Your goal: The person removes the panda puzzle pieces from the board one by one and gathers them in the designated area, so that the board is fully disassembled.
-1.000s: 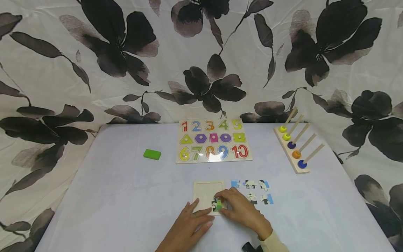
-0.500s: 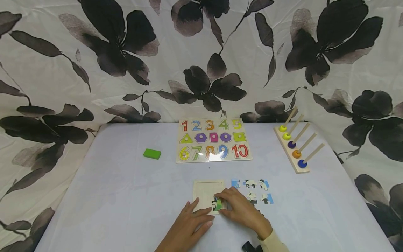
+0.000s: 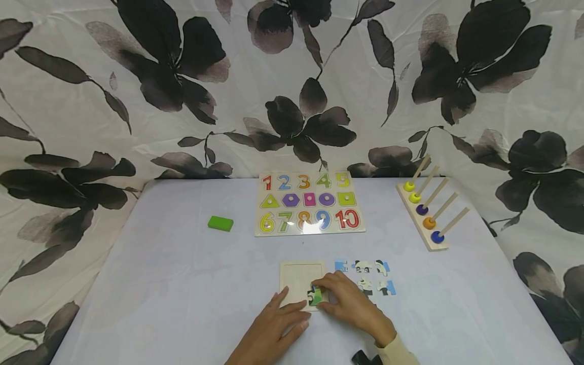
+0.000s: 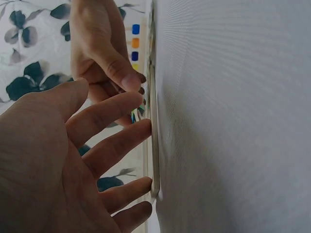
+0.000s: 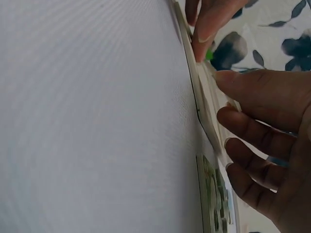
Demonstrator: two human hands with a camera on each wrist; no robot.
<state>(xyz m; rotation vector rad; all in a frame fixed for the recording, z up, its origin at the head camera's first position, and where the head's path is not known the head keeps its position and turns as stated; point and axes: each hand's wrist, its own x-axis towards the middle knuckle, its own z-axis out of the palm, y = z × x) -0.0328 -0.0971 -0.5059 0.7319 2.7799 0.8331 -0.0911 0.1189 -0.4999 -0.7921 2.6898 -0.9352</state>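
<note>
A small pale wooden puzzle tray [image 3: 294, 272] lies on the white-covered table in the head view. In its lower right corner is a green, black and white puzzle piece [image 3: 315, 296]. My right hand [image 3: 350, 305] pinches that piece between thumb and fingers. My left hand [image 3: 277, 328] has its fingers spread, their tips resting on the tray's near left part. The left wrist view shows the left fingers along the tray's edge [image 4: 155, 141]. In the right wrist view, the right thumb [image 5: 233, 82] is right at the tray's rim, and the piece is mostly hidden.
Several loose panda puzzle pieces [image 3: 364, 287] lie right of the tray, partly behind the right hand. Farther back are a number-and-shape board [image 3: 310, 215], a green block [image 3: 220, 223] and a peg stand [image 3: 422, 218] with coloured beads. A black object [image 3: 360, 358] sits by the right sleeve.
</note>
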